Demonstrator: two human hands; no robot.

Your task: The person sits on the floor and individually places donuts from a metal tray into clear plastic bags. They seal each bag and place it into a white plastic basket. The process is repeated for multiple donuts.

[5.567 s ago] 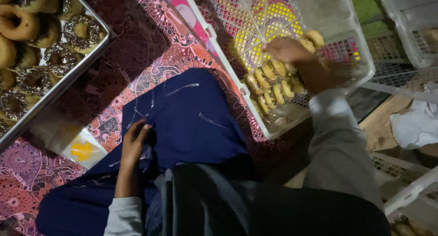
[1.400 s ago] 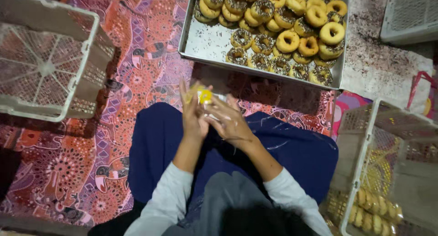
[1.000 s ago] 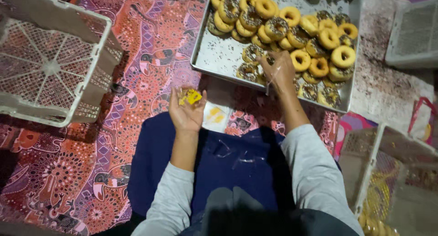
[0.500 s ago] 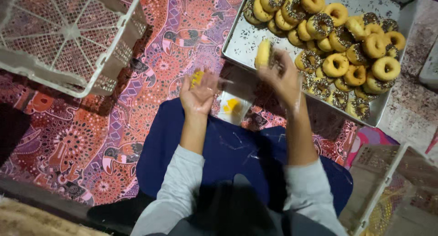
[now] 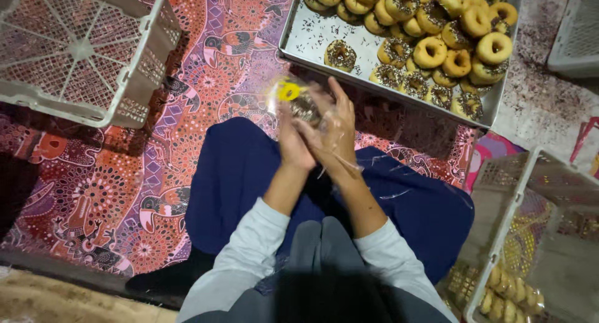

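Note:
My left hand (image 5: 292, 143) and my right hand (image 5: 334, 128) meet above my lap, both closed on a clear plastic bag (image 5: 282, 104) with a yellow label. A sprinkled doughnut (image 5: 306, 109) shows through the bag between my fingers. Just beyond my hands lies a metal tray (image 5: 318, 43) with several glazed and sprinkled doughnuts (image 5: 437, 48) piled toward its right side.
An empty white plastic crate (image 5: 118, 104) stands at the upper left on the patterned mat (image 5: 125, 192). Another white crate (image 5: 518, 235) at the lower right holds several bagged doughnuts. A third crate's corner (image 5: 574, 36) shows at the upper right. My blue-skirted lap fills the middle.
My right hand picked a doughnut off the tray and came back to my left hand; the doughnut now sits in the bag, held by both hands.

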